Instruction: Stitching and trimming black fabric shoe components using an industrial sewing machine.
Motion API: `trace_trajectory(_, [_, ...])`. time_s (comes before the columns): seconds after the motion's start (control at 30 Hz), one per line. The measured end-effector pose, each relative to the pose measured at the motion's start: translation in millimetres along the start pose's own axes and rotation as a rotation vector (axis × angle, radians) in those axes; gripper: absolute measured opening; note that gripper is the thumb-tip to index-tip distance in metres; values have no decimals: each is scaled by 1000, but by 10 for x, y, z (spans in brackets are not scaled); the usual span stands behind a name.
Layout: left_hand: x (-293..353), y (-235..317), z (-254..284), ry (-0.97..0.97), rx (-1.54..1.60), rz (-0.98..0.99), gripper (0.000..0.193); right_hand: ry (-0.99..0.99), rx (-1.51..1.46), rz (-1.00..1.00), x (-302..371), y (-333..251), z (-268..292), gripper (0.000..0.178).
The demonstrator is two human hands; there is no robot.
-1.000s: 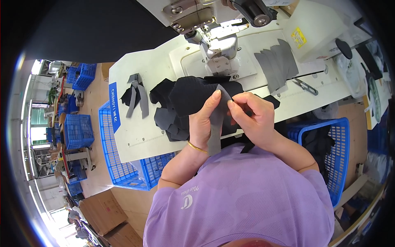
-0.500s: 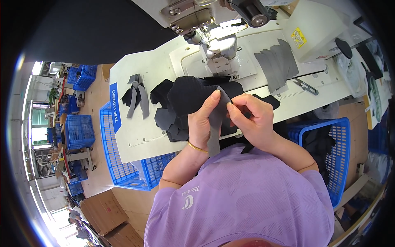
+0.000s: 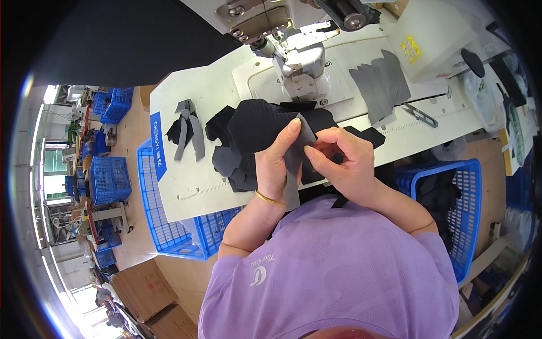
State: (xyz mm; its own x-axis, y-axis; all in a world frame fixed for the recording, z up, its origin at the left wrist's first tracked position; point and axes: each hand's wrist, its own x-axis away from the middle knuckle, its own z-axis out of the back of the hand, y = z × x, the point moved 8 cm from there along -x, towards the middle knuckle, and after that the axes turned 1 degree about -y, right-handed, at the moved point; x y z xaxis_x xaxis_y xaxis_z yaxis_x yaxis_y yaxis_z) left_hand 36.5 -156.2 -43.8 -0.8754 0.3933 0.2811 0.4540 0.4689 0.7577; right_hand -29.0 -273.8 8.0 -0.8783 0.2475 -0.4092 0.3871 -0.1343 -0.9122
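My left hand (image 3: 273, 166) grips a black fabric piece (image 3: 254, 129) together with a grey fabric strip (image 3: 292, 195), its thumb pressing the strip against the black cloth. The strip's lower end hangs below that hand toward my lap. At the strip's right edge, my right hand (image 3: 350, 161) pinches with thumb and forefinger; its other fingers are curled and partly hidden. Under and around my hands lie more black and dark grey cut pieces (image 3: 230, 161) on the white sewing table (image 3: 203, 195). Just beyond them is the sewing machine's needle area (image 3: 299, 62).
Grey fabric pieces (image 3: 379, 87) lie fanned out right of the machine, near a small thread snipper (image 3: 420, 116). More grey strips (image 3: 189, 133) rest at the table's left. Blue crates (image 3: 164, 220) stand below the left side, and another blue crate (image 3: 468, 220) holds dark cloth at right.
My right thumb has slid slightly left and down along the strip's edge. The black piece has tilted a little in my left hand, and more of the grey strip's upper part shows.
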Motion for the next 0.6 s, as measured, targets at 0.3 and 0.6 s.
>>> trace_trajectory(0.3, [32, -4, -19, -43, 22, 27, 19, 24, -4, -22, 30, 50, 4, 10])
trace_trajectory(0.6, [26, 18, -56, -64, 14, 27, 19, 21, -28, -29, 14, 34, 4, 6])
